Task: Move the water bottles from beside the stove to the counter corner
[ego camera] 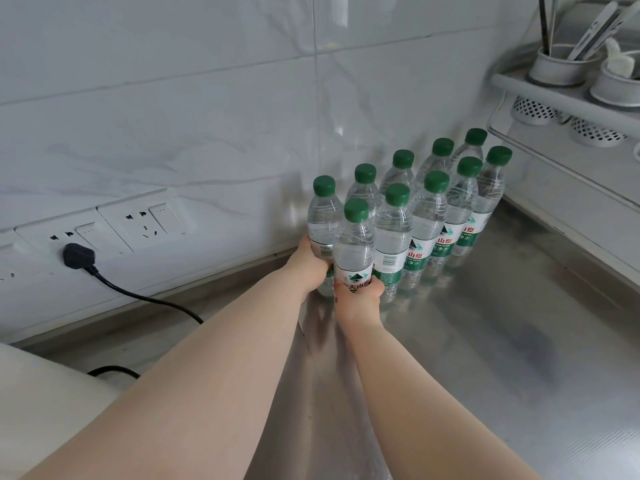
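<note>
our left hand wraps the rear end bottle and our right hand the front end bottle, closing two rows in the counter corner. we can't tell if they're set down; nudging sideways could domino the neighbours.

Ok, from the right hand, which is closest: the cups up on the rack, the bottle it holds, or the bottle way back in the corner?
1. The held bottle, at the front of the near row, gripped by the right hand.
2. The corner bottle, at the back right by the walls.
3. The rack cups, higher up on the right.
</note>
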